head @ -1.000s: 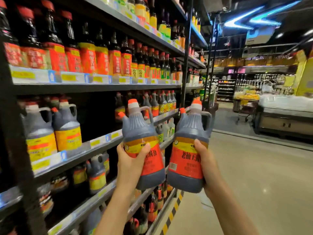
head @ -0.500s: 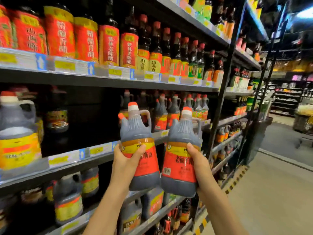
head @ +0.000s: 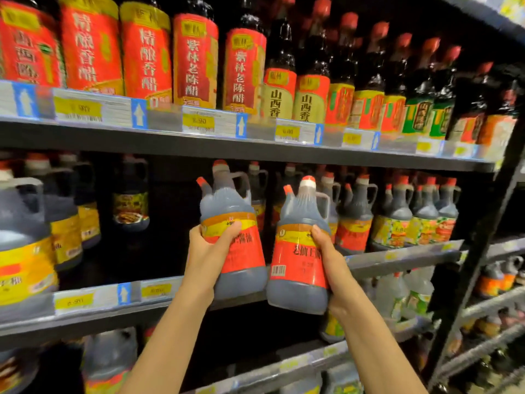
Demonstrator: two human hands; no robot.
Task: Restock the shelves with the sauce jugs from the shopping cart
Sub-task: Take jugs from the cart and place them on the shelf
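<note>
I hold two dark sauce jugs with red and yellow labels upright in front of the middle shelf (head: 93,314). My left hand (head: 208,251) grips the left jug (head: 235,237) around its label. My right hand (head: 329,257) grips the right jug (head: 298,257) from its right side. Both jugs have red caps and side handles. They hang just before the shelf's front edge, level with a dark gap between the jugs stocked at the left and those at the right. The shopping cart is not in view.
Large yellow-labelled jugs (head: 25,251) stand at the shelf's left. Smaller jugs (head: 397,217) fill its right. The shelf above (head: 255,149) carries tall red-labelled vinegar bottles (head: 142,52). A black upright post (head: 488,231) stands at the right. Lower shelves hold more jugs.
My view has turned left and closed in on the shelves. Both jugs have moved nearer the middle shelf's gap, still held the same way.
</note>
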